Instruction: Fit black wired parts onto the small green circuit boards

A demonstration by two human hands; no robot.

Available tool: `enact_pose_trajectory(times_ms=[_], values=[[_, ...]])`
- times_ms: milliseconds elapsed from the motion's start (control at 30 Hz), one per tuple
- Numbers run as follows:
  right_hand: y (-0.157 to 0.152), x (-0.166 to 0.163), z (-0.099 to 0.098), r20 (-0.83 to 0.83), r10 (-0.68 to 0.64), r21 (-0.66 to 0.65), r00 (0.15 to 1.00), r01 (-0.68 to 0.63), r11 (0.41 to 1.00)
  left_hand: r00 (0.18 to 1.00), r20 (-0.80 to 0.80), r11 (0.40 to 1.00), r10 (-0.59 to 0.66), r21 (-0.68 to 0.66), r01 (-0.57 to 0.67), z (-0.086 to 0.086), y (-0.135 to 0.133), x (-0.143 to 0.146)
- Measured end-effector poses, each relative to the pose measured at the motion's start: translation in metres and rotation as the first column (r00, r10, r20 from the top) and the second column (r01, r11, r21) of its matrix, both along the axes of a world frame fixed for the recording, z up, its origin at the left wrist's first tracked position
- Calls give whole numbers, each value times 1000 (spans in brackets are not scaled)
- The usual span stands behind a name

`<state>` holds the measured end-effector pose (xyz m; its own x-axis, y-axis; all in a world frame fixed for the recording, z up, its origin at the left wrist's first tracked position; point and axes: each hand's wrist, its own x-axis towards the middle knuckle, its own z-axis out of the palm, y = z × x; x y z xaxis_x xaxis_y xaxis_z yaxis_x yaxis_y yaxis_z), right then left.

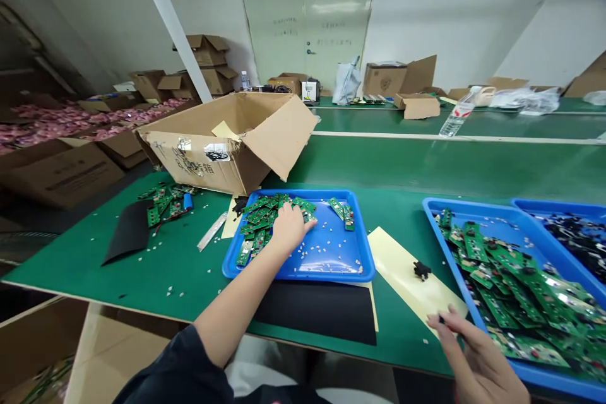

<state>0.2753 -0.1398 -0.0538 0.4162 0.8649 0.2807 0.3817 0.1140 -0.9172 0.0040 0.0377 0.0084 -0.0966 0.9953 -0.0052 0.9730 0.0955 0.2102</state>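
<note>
Fingers [466,328] on the right hand [483,356] pinch a black bit [441,319]; left hand [290,227] is at some green boards [260,218] in a blue tray [331,265], can't tell if gripping.

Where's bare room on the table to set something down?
Bare tabletop lies between the middle tray and the next tray right, behind the yellow sheet. A mostly bare patch separates that sheet from the front black sheet. Circuit boards crowd that next tray and the middle tray's left.

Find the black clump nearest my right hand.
In the head view, the black clump is right of centre, on the yellow sheet beside the left blue tray, just beyond your right hand.
</note>
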Motion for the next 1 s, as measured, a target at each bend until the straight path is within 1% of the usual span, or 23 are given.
enact_pose_trajectory(times_ms=[67,100,167,300,367,433,533,567,600,633,700,733,767,800,833,867,1000], values=[[17,-13,7,88,142,105,986,-151,983,999,44,1000,9,-14,-8,-4,3,-6],[25,-20,12,130,193,133,973,-210,969,997,74,1000,5,-17,-4,-5,5,-7],[38,-34,21,194,244,149,950,-274,950,990,143,1000,-9,-8,10,-6,8,-8],[59,-58,38,290,249,155,924,-303,940,949,308,997,-64,64,47,-8,10,-12],[71,-67,46,333,227,170,915,-295,940,907,411,994,-93,84,64,-11,10,-16],[85,-75,53,362,200,209,910,-289,934,844,526,994,-107,82,74,-14,9,-22],[111,-87,61,370,188,283,910,-304,910,730,676,995,-102,81,64,-15,4,-28],[120,-92,62,363,196,298,911,-313,902,684,723,995,-99,85,55,-14,2,-29],[128,-97,62,352,212,305,912,-326,895,614,784,995,-93,87,41,-12,0,-29],[135,-103,62,339,235,303,911,-342,890,516,853,996,-82,83,22,-10,-3,-28],[147,-113,58,313,283,279,907,-372,885,256,966,998,-46,55,-30,-6,-9,-25],[150,-118,56,306,307,261,901,-390,883,123,992,998,-23,30,-52,-4,-11,-23],[152,-121,54,303,329,243,894,-406,881,21,1000,998,-1,2,-63,-2,-13,-22],[153,-124,51,301,346,226,889,-419,880,-36,999,998,15,-18,-62,0,-15,-20],[153,-126,49,298,359,210,884,-428,879,-68,997,998,23,-27,-54,1,-17,-19],[152,-127,47,291,369,196,883,-433,880,-84,996,999,19,-23,-43,2,-18,-18],[147,-126,41,229,390,142,892,-427,893,-111,993,999,-34,34,3,4,-22,-14]])
